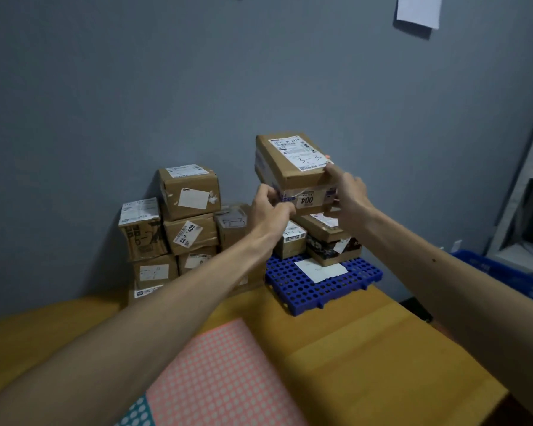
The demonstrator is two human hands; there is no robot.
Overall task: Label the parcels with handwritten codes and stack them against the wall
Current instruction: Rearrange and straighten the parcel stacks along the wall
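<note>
While both hands lift it, parcel (293, 162): held over the right-hand stack (326, 238), near the wall (197, 87).
Left hand (270, 207) grip: closed on parcel's near-left corner.
Right hand (350, 192) grip: closed on near-right corner.
Room: open wall above; blue pallet (305, 287) front bare.
Writing: "3-3" on top, "004" on the side.

Readable marks on the parcels

The held box (293, 162) bears a white label (299, 153) with a handwritten code that reads like "3-3"; its printed lines are too small to read. On its near side, a sticker (306, 200) shows "004" upside down. At 9 o'clock from it, a stacked box (191, 233) carries a tilted tag (187, 234) reading about "609". A small box (291, 239) below shows handwriting like "4-3".
</note>
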